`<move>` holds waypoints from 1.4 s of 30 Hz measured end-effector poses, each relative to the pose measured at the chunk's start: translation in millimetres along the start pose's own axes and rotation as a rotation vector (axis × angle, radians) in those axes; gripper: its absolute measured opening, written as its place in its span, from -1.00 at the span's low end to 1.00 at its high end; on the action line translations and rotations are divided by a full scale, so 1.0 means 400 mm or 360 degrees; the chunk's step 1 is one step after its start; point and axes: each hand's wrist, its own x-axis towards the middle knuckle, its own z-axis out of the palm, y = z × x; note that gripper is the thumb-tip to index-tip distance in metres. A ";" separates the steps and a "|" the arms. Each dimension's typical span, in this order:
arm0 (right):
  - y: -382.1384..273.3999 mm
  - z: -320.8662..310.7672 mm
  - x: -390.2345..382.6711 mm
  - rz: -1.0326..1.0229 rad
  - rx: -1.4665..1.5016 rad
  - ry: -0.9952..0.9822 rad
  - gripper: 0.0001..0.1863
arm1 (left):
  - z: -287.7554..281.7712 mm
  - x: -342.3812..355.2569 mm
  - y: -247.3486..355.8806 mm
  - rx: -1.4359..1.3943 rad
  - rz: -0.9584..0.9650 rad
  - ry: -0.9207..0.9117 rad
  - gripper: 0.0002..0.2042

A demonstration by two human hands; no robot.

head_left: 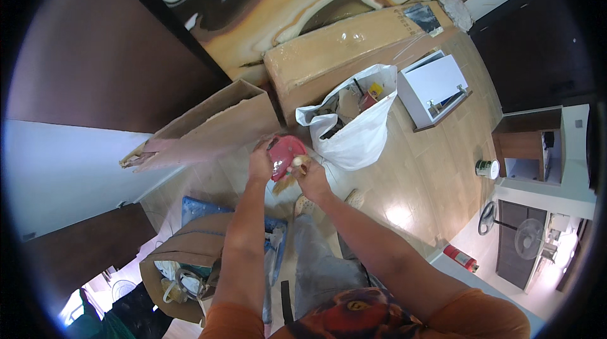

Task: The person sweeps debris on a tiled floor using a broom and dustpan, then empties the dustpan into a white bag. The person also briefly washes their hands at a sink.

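Note:
In front of my feet I hold up a glossy pink-red item [288,151] whose kind I cannot make out. My left hand [259,161] is closed around its left side, with the fingers partly hidden behind it. My right hand [312,178] is closed at its lower right edge, pinching something small and pale that is too small to name. A tan, bristly tuft [284,184] hangs below the pink-red item, between my hands. Just beyond my right hand stands a white sack [360,143], its mouth gaping over mixed scraps and a yellow piece.
Behind the sack lies a long wrapped carton [341,54]; an upright open carton [215,121] leans at left. A white cabinet box [436,86] sits on the floor. Nearer left, a filled cardboard box [190,244] rests by a blue tray. A bucket [487,169] and fire extinguisher [461,258] stand right.

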 end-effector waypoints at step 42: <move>1.083 -1.551 -1.465 0.1118 0.1136 0.1445 -0.66 | 0.875 -0.222 1.109 0.1188 0.0022 -0.2320 -0.65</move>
